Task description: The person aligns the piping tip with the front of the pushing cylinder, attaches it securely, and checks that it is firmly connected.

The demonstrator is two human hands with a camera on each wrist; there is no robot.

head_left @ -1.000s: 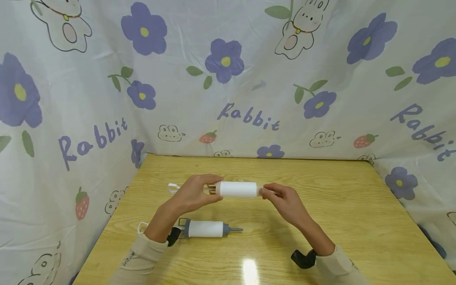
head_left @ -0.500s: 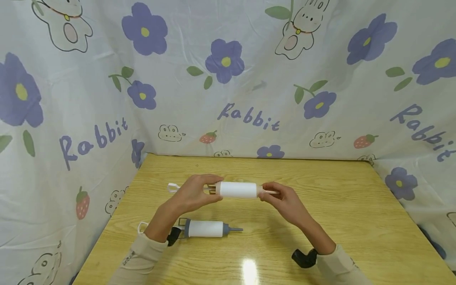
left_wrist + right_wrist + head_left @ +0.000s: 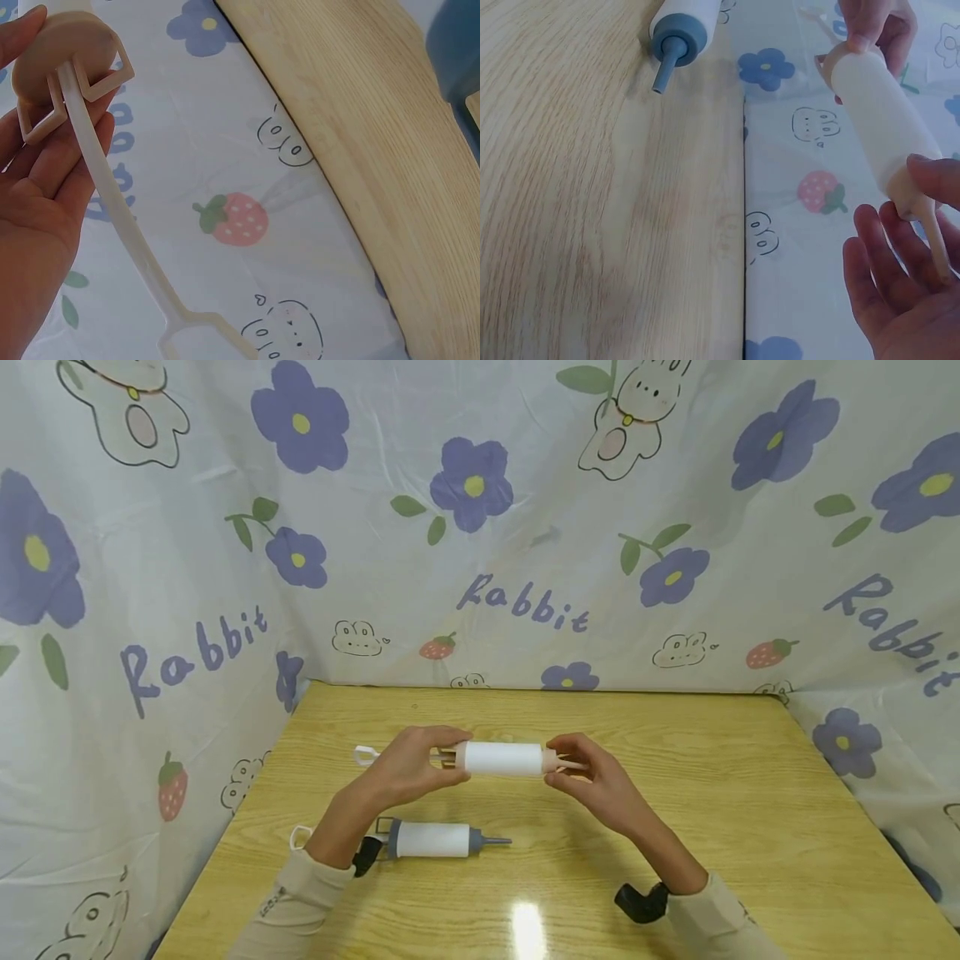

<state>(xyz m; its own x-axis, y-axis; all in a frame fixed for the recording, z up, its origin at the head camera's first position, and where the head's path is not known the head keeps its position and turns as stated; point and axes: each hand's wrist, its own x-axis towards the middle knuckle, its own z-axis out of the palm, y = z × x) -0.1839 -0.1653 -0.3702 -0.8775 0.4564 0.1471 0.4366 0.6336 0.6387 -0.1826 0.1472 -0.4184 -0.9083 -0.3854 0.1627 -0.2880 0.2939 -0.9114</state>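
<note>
A large syringe with a white barrel (image 3: 502,758) and beige end caps is held level above the table. My left hand (image 3: 408,768) grips its rear cap (image 3: 67,56) between thumb and fingers. From that cap a pale plunger rod (image 3: 116,191) runs back to a loop handle, past two square beige side loops. At the other end my right hand (image 3: 600,781) holds the front cap, thumb on one side and fingers on the other in the right wrist view. The beige nozzle (image 3: 935,244) points out over the right palm.
A second syringe (image 3: 432,841), white with grey caps, lies on the wooden table (image 3: 712,777), nearer the body; the left forearm partly covers its handle end. A printed curtain (image 3: 375,543) hangs behind the table and at its sides.
The right hand's fingers have spread a little and shifted around the front cap, which shows more plainly now. The left hand and the barrel have barely moved.
</note>
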